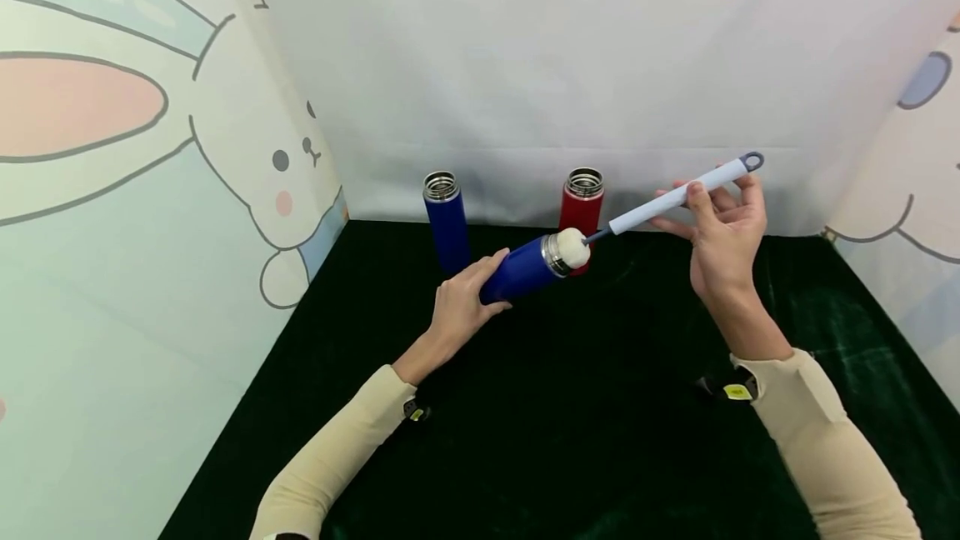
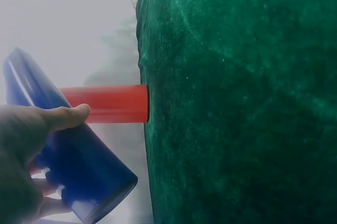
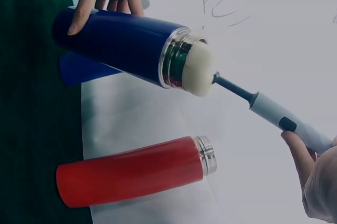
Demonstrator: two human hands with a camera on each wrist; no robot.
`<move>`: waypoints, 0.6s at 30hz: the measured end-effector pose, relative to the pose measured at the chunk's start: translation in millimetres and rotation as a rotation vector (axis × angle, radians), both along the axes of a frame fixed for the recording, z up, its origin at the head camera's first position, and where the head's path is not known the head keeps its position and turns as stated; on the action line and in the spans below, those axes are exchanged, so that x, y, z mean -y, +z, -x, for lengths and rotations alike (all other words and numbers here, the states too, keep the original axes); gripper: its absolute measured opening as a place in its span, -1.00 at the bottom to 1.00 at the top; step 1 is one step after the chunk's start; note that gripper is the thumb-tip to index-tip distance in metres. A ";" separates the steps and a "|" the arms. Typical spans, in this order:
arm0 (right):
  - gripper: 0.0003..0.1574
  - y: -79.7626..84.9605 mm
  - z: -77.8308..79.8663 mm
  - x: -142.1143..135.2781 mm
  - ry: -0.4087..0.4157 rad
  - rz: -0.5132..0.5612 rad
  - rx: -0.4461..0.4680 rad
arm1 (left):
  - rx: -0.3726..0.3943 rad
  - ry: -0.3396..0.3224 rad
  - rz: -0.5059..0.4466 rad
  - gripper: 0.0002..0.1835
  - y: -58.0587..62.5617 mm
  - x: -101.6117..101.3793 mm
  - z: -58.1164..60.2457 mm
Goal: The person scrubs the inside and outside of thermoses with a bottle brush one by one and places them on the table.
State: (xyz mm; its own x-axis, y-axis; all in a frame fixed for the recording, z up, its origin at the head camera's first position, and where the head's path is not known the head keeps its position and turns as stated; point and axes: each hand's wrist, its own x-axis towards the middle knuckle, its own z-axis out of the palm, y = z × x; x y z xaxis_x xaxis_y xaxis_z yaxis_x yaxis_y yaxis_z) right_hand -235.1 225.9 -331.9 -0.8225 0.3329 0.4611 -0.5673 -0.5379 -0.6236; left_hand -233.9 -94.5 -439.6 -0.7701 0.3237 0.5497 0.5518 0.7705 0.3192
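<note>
Bottle (image 1: 516, 267) in my left hand (image 1: 467, 298): smooth, glossy body (image 3: 126, 45), shiny metal neck (image 3: 171, 58). Brush (image 1: 651, 209) in my right hand (image 1: 726, 240): smooth plastic-looking handle (image 3: 269, 110), sponge-like head (image 3: 199, 70). Cloth (image 1: 562, 415) beneath both my hands: velvety pile.

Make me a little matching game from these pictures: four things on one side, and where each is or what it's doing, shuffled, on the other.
Things
1. Left hand
2. White sponge head
3. Red bottle
4. Right hand

Places and states
A. Standing upright on the dark green cloth
B. Holding the pale handle
C. Gripping the tilted blue bottle
D. At the mouth of the tilted blue bottle

Right pairs: 1-C, 2-D, 3-A, 4-B
</note>
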 end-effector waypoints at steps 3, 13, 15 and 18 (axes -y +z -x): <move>-0.58 -1.2 0.6 -0.7 -0.002 0.026 -0.008 | -0.010 -0.003 -0.019 -0.02 2.4 0.5 0.4; -0.63 -5.4 5.1 2.1 0.057 -0.186 -0.142 | -0.004 -0.013 -0.101 -0.04 9.3 5.8 6.0; -0.62 -5.5 5.7 1.6 0.102 -0.204 -0.181 | 0.014 -0.021 -0.115 -0.05 9.4 5.8 5.3; -0.61 -3.8 5.2 -0.1 0.195 -0.197 -0.252 | 0.047 -0.042 -0.149 -0.05 10.3 4.0 3.6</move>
State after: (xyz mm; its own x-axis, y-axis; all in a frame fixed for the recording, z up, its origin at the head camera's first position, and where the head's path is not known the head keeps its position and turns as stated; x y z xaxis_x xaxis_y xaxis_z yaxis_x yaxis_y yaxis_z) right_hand -240.4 226.0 -335.7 -0.7142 0.0663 0.6968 -0.6150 -0.5347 -0.5795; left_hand -237.6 -98.4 -429.4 -0.7836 0.2735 0.5578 0.5642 0.6893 0.4545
